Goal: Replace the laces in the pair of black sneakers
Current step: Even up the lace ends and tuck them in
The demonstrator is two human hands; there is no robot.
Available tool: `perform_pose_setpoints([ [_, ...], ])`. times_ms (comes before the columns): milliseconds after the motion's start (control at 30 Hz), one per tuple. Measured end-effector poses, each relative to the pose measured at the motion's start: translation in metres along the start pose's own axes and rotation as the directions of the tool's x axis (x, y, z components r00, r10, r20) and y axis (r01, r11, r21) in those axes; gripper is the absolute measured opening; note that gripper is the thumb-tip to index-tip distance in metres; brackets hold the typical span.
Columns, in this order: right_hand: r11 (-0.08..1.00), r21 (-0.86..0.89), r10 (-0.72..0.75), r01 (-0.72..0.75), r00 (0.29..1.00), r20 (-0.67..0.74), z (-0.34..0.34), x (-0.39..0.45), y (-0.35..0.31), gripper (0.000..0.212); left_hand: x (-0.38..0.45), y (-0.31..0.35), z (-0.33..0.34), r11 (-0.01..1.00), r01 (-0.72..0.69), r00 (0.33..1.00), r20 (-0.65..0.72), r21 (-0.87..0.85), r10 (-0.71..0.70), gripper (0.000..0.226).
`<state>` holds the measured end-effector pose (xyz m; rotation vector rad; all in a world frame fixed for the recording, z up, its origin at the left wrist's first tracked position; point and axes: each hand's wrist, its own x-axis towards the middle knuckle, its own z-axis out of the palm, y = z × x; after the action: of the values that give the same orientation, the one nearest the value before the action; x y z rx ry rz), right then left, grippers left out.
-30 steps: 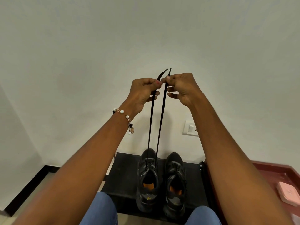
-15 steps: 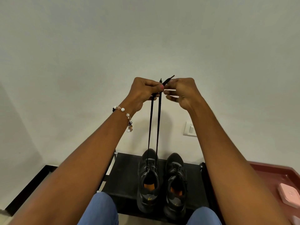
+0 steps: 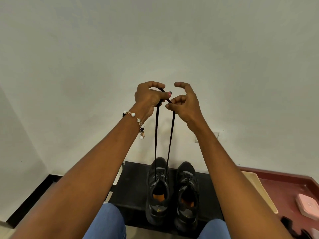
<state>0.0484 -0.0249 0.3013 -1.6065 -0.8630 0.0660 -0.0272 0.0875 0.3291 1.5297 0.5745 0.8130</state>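
Two black sneakers stand side by side on a black stool [image 3: 134, 183], toes toward the wall. Both ends of a black lace [image 3: 156, 135] rise taut from the left sneaker [image 3: 158, 192] up to my raised hands. My left hand [image 3: 150, 97] grips one strand, with the lace end crossing over its fingers toward the right. My right hand [image 3: 184, 104] pinches the other strand between thumb and a finger, the index finger lifted and curved. The right sneaker [image 3: 187, 195] has its lace in place.
A white wall lies straight ahead. To the right a dark red tray [image 3: 293, 183] holds a pink case [image 3: 309, 206] and a black object [image 3: 293, 228]. A pale board [image 3: 259, 188] leans beside it. My knees in blue jeans frame the stool.
My hands have come down a little. The lace ends no longer stick up side by side; one now crosses over my left fingers, and my right index finger has lifted.
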Motion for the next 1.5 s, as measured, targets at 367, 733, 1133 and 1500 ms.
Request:
perform_pose_setpoints([
  [367, 0.881, -0.450, -0.160, 0.144, 0.987, 0.003, 0.006, 0.006, -0.002, 0.021, 0.002, -0.006, 0.000, 0.898, -0.323, 0.946, 0.077, 0.300, 0.315, 0.046],
  [733, 0.878, -0.468, -0.156, 0.100, 0.984, -0.082, 0.008, 0.007, 0.005, 0.011, -0.001, -0.007, 0.012, 0.931, -0.270, 0.957, -0.042, 0.246, 0.288, 0.032],
  [1133, 0.983, -0.071, -0.178, 0.166, 0.958, -0.226, 0.009, -0.005, 0.006, 0.016, -0.007, -0.005, 0.001, 0.921, 0.181, 0.983, 0.047, -0.344, -0.176, 0.066],
  [1500, 0.623, 0.747, 0.362, -0.232, 0.932, -0.013, 0.021, -0.005, 0.007, 0.011, -0.001, -0.017, 0.011, 0.833, 0.365, 0.929, 0.097, -0.417, -0.358, 0.018],
])
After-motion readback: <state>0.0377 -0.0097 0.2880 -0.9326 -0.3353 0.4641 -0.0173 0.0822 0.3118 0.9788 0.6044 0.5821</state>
